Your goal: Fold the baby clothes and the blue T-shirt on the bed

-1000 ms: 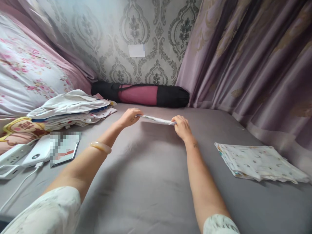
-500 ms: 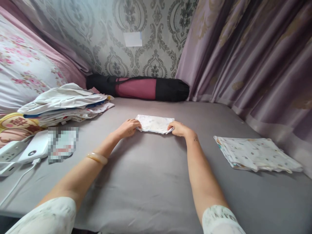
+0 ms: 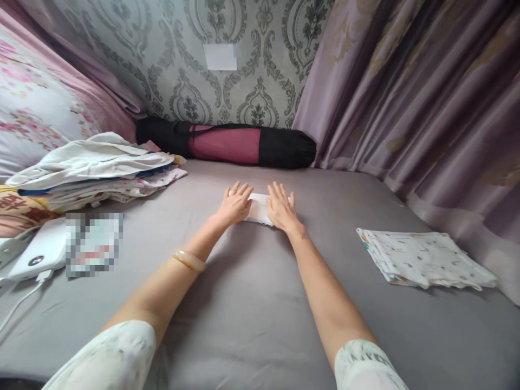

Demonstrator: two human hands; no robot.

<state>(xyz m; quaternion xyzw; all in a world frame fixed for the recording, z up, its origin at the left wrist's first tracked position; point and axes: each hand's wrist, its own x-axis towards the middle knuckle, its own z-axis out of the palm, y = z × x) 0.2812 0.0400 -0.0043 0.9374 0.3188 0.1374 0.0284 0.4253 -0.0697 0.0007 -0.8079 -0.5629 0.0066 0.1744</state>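
Observation:
A folded white cloth (image 3: 258, 208) lies flat on the grey sheet in front of me; its exact kind does not show. On its left part rests my left hand (image 3: 236, 203), palm down with the fingers spread. My right hand (image 3: 281, 207) lies the same way on the right part, fingers stretched away from me. Between the two hands only the middle of the cloth shows, and its ends are mostly covered. Neither hand grips anything.
Far right lies a folded stack of patterned white cloth (image 3: 424, 259). At the left are a heap of clothes (image 3: 101, 162), a white power bank (image 3: 43, 249) with a cable, and a blurred-out item (image 3: 95, 244). A black and maroon roll bag (image 3: 225, 143) lies along the wall.
Both hands have let go of the cloth's side edges, moved inward and opened out flat on top of it. The view has shifted slightly.

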